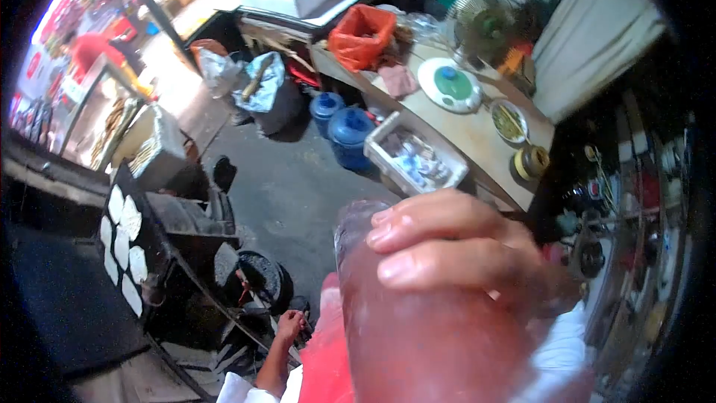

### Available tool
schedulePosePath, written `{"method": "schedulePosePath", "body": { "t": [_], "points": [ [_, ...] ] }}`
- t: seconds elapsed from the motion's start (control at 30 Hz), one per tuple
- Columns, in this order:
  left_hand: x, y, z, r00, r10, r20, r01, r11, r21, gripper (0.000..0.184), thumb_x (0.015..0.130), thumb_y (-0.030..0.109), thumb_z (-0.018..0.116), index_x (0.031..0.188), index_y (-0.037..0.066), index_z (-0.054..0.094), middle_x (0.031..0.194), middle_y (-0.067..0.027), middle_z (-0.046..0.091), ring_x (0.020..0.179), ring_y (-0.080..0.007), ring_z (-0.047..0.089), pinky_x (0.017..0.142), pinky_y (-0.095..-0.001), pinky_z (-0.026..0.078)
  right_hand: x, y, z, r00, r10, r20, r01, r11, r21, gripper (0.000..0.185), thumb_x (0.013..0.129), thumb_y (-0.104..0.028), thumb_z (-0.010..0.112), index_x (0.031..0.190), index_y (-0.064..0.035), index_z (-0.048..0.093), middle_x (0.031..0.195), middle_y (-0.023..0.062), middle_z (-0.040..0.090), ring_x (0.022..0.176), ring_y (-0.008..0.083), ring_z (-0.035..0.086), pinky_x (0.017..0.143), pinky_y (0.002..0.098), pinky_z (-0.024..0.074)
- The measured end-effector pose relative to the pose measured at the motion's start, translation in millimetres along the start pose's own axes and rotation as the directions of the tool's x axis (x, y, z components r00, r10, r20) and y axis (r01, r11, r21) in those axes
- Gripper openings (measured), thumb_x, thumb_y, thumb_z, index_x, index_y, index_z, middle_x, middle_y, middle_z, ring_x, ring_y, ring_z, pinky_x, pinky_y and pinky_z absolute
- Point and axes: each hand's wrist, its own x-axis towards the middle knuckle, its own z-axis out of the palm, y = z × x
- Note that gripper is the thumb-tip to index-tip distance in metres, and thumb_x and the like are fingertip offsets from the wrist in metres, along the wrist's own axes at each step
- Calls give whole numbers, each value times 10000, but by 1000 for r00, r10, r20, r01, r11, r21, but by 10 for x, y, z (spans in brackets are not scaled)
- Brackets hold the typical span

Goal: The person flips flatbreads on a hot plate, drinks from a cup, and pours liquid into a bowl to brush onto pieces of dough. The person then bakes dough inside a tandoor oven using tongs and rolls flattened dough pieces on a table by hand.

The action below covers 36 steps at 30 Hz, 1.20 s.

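I am in a dim, crowded workroom with a grey floor. Ahead and to the right runs a pale brown desk. Along it are an orange-red plastic bag, a pink cloth, a round white-and-green lid, a bowl of something green and a dark jar with a yellow band. A fan stands at the back, near a pale curtain. On the near side of the desk is a white bin of crumpled wrappers, with two blue water jugs on the floor beside it. At upper left, a person in red is near a bright opening.

To my left, pale flat pieces of dough lie on a dark griddle. Near it, a black bucket sits on the floor; my left hand is just beyond it, low down, fingers curled, though I cannot tell whether they hold anything.

My right hand fills the lower middle, blocking the desk's near end. Its fingers bend over a large, blurred reddish-brown shape; I cannot tell whether that is my thumb or something gripped, nor how far open they are.
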Motion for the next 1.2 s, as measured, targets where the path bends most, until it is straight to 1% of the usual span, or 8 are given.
{"method": "schedulePosePath", "body": {
  "t": [0.2, 0.27, 0.33, 0.67, 0.8, 0.93, 1.0, 1.2],
  "points": [
    [-62, 505, 278, 992, -122, 2, 120, 980, 160, 189, 908, 202, 576, 947, 18, 559, 700, -26, 558, 579, -101, 512, 506, -246, 420, -1002, 808, -233, 921, 354, -166, -375, 920, -119, 647, 669, -146, 816, 1215, 1, 502, 1140, 103, 583, 1074, 224, 570, 939, 348, 453],
    [128, 355, 307, 991, -126, 47, 120, 986, 112, 190, 903, 203, 584, 948, 20, 561, 729, -27, 566, 603, -105, 526, 517, -245, 436, -1294, 1078, -315, 786, 583, -208, -535, 809, 244, 649, 662, -58, 804, 1228, -2, 493, 1166, 90, 580, 1082, 201, 562, 945, 342, 449],
    [136, 529, 475, 996, -69, 50, 61, 986, 153, 184, 899, 193, 586, 942, 16, 565, 760, -31, 574, 639, -108, 541, 533, -250, 456, -1822, 1598, -524, 640, 707, -301, -692, 701, 173, 660, 676, -33, 785, 1257, -25, 470, 1205, 78, 554, 1122, 180, 531, 995, 337, 412],
    [-167, 994, 1761, 995, -63, -75, 67, 997, 47, 272, 892, 234, 602, 1024, -3, 587, 782, -60, 604, 649, -134, 569, 601, -271, 474, -2988, 3886, -2164, 327, 720, -612, -642, 644, 415, 826, 634, -5, 763, 1356, -20, 360, 1252, 100, 520, 1147, 211, 502, 1015, 344, 379],
    [-383, 995, 2283, 984, -25, -179, 54, 986, 161, 341, 880, 299, 601, 1057, 8, 598, 840, -78, 646, 725, -140, 603, 663, -300, 490, -3167, 4569, -2593, 476, 528, -703, -716, 697, 38, 719, 743, -72, 722, 1372, -43, 374, 1245, 80, 536, 1082, 209, 549, 960, 339, 438],
    [-769, 1116, 2616, 973, -10, -231, 53, 982, 181, 376, 873, 329, 593, 1074, 11, 602, 856, -90, 662, 746, -163, 613, 696, -320, 496, -2792, 4438, -2580, 134, 699, -702, -885, 403, 232, 721, 768, -188, 747, 1370, -1, 396, 1346, 125, 485, 1159, 199, 511, 1020, 308, 379],
    [-846, 888, 2671, 963, 3, -271, 24, 995, 97, 377, 872, 331, 590, 1080, 17, 602, 856, -94, 661, 745, -158, 612, 697, -319, 496, -2912, 4652, -2579, 263, 585, -767, -798, 579, 167, 688, 766, -199, 753, 1334, 23, 436, 1320, 126, 511, 1168, 205, 508, 1020, 306, 381],
    [-1119, 258, 2796, 912, -25, -409, -11, 996, -87, 350, 865, 320, 599, 1033, 13, 607, 824, -71, 649, 734, -147, 603, 678, -312, 494, -3149, 4363, -2218, 138, 805, -577, -919, 322, 230, 433, 838, -150, 632, 1218, -11, 477, 1069, 95, 564, 908, 203, 564, 776, 320, 452]
  ]
}}
